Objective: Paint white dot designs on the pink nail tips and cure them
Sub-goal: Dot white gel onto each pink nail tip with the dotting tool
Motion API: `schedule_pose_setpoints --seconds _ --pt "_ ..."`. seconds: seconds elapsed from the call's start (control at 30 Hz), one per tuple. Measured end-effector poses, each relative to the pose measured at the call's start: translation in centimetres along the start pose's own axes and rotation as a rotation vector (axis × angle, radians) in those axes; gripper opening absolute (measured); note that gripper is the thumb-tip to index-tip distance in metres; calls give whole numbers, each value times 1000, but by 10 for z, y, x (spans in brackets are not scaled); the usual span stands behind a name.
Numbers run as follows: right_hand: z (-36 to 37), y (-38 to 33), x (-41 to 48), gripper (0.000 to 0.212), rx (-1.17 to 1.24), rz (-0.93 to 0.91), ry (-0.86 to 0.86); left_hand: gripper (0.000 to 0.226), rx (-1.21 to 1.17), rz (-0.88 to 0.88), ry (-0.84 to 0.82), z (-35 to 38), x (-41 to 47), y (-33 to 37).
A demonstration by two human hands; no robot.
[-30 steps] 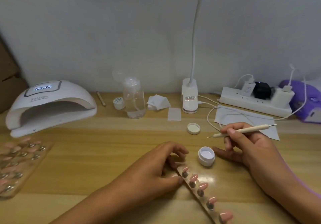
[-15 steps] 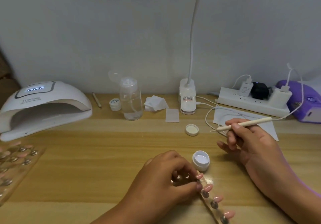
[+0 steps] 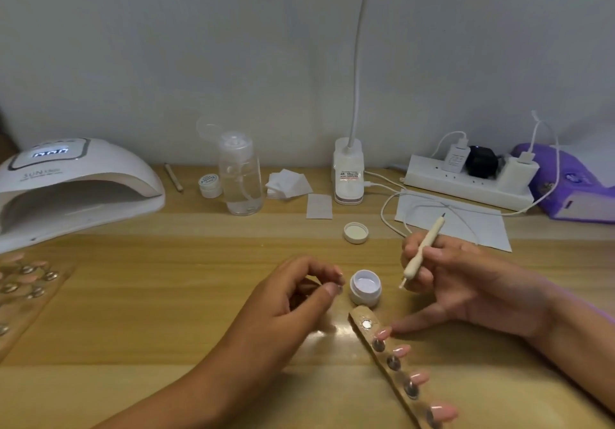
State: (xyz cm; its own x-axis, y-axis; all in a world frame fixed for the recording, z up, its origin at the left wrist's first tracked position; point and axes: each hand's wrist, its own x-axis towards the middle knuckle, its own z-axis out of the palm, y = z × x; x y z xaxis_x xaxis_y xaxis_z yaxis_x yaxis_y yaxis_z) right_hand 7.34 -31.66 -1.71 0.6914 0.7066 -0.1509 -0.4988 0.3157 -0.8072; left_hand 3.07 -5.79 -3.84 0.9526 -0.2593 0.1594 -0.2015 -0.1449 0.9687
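A tan strip [image 3: 387, 372] with metal studs lies near the front edge and carries several pink nail tips [image 3: 401, 350]. Its top stud [image 3: 366, 324] is bare. My left hand [image 3: 293, 302] hovers just left of the strip, thumb and forefinger pinched together on what looks like a small nail tip, mostly hidden. My right hand [image 3: 466, 282] grips a cream dotting tool [image 3: 422, 249], its fine point aimed down beside an open jar of white gel [image 3: 365, 287]. A finger of that hand touches the table by the strip's first nail tip.
The curing lamp [image 3: 66, 189], its display lit, stands at the back left. A tray of more nail tips [image 3: 26, 282] lies below it. The jar lid [image 3: 356, 232], a clear pump bottle [image 3: 240, 179], wipes, a desk lamp base [image 3: 348, 175], a power strip [image 3: 466, 182] and cables lie behind.
My left hand let go of the strip's top end and rose to the left with fingers pinched; the top stud now shows bare. My right hand swung the dotting tool's point down toward the jar.
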Motion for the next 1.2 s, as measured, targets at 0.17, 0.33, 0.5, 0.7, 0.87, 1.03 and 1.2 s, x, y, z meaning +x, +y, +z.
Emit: schedule_pose_setpoints --seconds 0.17,0.33,0.5,0.7,0.87,1.03,1.2 --pt "0 7 -1 17 47 60 -148 9 29 -19 1 -1 -1 1" --pt "1 5 -5 14 -97 36 -200 14 537 209 -125 -6 -14 1" --pt "-3 13 -1 13 -143 49 -298 7 292 160 -198 5 -17 2" --pt "2 5 10 14 37 -144 74 11 -106 -15 -84 5 -8 -1" --pt "14 23 19 15 -418 -639 636 4 -197 -27 -134 1 -4 -3" --pt "25 30 20 13 -883 -773 540 13 -94 -31 -125 -1 -3 -2" --pt "33 33 34 13 -1074 -763 504 9 -12 -7 -146 3 -7 1"
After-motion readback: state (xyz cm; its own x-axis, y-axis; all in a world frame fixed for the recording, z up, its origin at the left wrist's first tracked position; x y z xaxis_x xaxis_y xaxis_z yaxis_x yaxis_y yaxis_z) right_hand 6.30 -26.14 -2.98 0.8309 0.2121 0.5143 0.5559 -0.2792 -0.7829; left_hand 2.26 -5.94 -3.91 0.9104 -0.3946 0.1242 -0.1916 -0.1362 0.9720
